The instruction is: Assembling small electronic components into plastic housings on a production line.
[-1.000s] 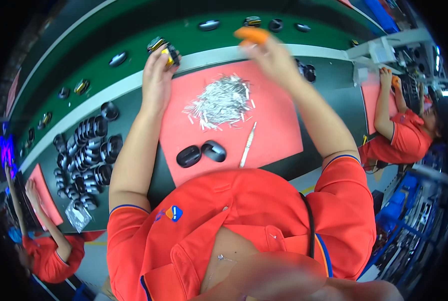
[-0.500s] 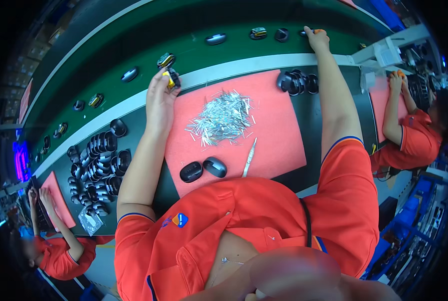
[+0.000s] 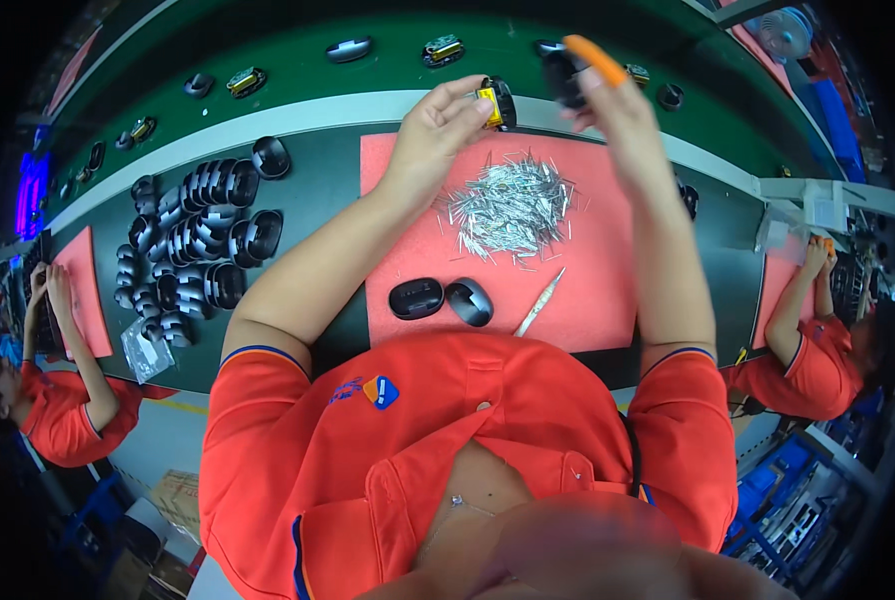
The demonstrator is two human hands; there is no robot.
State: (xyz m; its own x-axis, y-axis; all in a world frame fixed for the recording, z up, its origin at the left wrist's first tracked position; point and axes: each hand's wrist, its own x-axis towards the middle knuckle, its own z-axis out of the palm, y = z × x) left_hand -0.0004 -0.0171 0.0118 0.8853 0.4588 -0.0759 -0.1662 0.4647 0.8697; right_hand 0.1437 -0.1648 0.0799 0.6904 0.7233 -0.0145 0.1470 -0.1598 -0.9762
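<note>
My left hand pinches a small black earbud-case part with a yellow component, above the far edge of the pink foam mat. My right hand, smeared by motion, has orange covers on its fingertips and grips a dark shell over the belt's edge. Between and below both hands, a loose pile of thin silvery pins lies on the mat. Nearer to me rest a black oval shell, a grey-black shell and a slim pale pointed tool.
Along the far side runs a green conveyor belt carrying shells and yellow-and-green assemblies. Many dark shells stand in rows to the left, beside a clear plastic bag. Co-workers sit at both sides.
My left hand has moved right along the belt's edge with its part. The right hand has come back from the belt toward the left, now with a dark shell. Belt items appear shifted left.
</note>
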